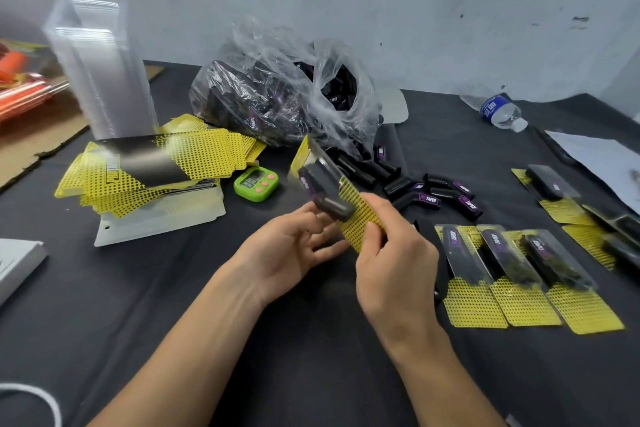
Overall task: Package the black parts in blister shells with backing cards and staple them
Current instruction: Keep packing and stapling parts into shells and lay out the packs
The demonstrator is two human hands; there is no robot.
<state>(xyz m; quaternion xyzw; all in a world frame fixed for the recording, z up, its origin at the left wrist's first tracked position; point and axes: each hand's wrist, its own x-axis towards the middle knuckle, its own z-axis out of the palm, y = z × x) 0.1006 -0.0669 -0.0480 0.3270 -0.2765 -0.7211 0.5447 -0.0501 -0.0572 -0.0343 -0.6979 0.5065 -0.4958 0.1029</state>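
Pinched yellow dotted backing card (360, 208), black plastic part (325, 191) under its clear blister shell (318, 153), in fingers (372, 236) of right hand (391, 263); spread left hand (294, 250) loosely open beneath.

"TAPER" stands on purple labels of loose black parts (420, 199) and parts in the plastic bag (277, 55).

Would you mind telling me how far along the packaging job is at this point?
Done: three filled packs lie in a row at the right, further packs beyond; staples are not discernible. In hand: the right hand pinches another pack, the left hand open beside it. Left: loose black parts, a bag of them, cards and shells.
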